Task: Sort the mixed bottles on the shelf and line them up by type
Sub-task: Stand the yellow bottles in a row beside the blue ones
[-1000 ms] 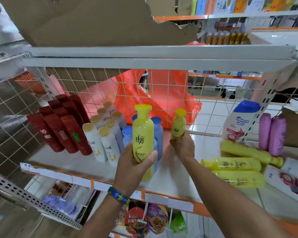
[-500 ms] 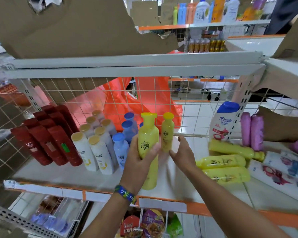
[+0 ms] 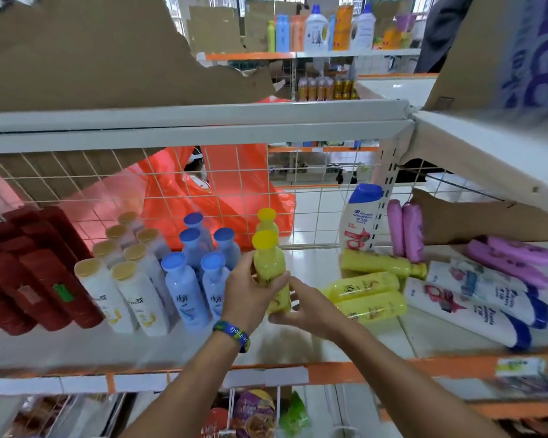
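My left hand (image 3: pixel 250 292) grips an upright yellow bottle (image 3: pixel 268 263) on the white shelf (image 3: pixel 298 343), just right of the blue bottles (image 3: pixel 184 286). My right hand (image 3: pixel 307 306) touches the lower part of that same bottle from the right. A second yellow bottle (image 3: pixel 267 218) stands right behind it. Left of the blue group stand white bottles with gold caps (image 3: pixel 124 292) and dark red bottles (image 3: pixel 45 279). Three yellow bottles (image 3: pixel 367 286) lie on their sides to the right.
A white bottle with a blue cap (image 3: pixel 361 219) stands at the back right beside two upright purple bottles (image 3: pixel 405 229). More purple bottles (image 3: pixel 513 257) and white ones (image 3: pixel 478 301) lie flat at the far right. A wire grid (image 3: pixel 314 200) backs the shelf; an upper shelf (image 3: pixel 203 121) hangs overhead.
My left hand has carried the yellow bottle back and set it in front of the other yellow one. My right hand let go of that rear bottle and came to the front bottle's base.
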`<state>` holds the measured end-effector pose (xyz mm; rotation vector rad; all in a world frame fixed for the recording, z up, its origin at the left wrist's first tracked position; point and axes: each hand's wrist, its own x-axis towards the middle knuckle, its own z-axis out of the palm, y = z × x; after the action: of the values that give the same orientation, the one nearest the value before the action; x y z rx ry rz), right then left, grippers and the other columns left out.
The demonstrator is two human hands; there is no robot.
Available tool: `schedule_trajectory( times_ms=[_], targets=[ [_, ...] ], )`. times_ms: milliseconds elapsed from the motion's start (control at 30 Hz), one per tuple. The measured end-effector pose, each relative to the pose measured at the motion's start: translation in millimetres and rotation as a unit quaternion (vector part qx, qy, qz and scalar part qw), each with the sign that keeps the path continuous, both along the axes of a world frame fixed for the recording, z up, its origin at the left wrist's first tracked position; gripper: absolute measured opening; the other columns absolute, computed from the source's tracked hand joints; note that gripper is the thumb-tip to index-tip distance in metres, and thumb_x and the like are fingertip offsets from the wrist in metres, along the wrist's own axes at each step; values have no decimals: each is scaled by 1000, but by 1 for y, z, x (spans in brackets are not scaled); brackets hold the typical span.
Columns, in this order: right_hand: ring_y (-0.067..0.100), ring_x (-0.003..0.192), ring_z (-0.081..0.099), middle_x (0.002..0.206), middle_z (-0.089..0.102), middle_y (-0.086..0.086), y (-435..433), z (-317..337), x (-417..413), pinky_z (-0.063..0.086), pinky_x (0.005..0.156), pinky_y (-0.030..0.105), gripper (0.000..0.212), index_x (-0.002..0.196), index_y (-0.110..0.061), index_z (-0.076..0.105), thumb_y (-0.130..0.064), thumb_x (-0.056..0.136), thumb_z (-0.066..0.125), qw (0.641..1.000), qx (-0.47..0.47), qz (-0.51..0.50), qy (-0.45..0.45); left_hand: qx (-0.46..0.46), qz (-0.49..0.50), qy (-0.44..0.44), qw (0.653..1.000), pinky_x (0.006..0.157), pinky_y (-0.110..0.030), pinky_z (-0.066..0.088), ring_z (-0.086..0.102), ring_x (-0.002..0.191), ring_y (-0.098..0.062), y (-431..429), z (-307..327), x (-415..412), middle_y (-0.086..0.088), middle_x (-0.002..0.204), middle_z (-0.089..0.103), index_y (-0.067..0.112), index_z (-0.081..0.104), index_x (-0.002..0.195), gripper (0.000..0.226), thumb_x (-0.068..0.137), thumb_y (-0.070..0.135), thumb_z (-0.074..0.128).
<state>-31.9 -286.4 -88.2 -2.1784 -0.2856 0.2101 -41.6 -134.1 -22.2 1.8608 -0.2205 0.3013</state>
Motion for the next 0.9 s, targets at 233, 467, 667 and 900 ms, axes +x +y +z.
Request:
schedule_trajectory(
  times_ms=[233, 467, 667, 900],
  targets=[
    [5, 92, 60, 105, 64, -12, 15, -12, 0, 52, 78, 28, 56, 118, -31, 52, -45, 71, 80, 987, 9, -121, -101, 25, -8, 6, 1000, 71, -17, 51, 63, 81, -2, -4, -7, 11, 6, 88, 68, 16, 63, 100, 33, 72, 17, 82],
    [14, 90, 65, 97, 70, -6, 21, -21, 10, 53, 77, 34, 45, 115, -24, 60, -34, 75, 79, 984, -2, -163, -68, 1, -14, 24, 1000, 78, -13, 49, 64, 91, 2, 8, -10, 5, 14, 95, 68, 24, 61, 101, 24, 83, 15, 73],
    [28, 85, 66, 96, 71, 6, 28, -15, 29, 51, 68, 37, 49, 113, -17, 48, -37, 78, 76, 984, -54, -164, -34, 15, -5, 28, 999, 79, -1, 43, 57, 94, 20, 22, -18, -10, 26, 102, 58, 25, 56, 110, 32, 84, 17, 71],
    [27, 88, 64, 100, 70, 7, 34, -6, 39, 51, 70, 36, 42, 109, -14, 55, -30, 76, 76, 984, -65, -166, -13, 46, -11, 22, 999, 84, -9, 48, 62, 96, 7, 25, -23, -15, 9, 106, 67, 15, 64, 115, 33, 85, 27, 70]
  ],
)
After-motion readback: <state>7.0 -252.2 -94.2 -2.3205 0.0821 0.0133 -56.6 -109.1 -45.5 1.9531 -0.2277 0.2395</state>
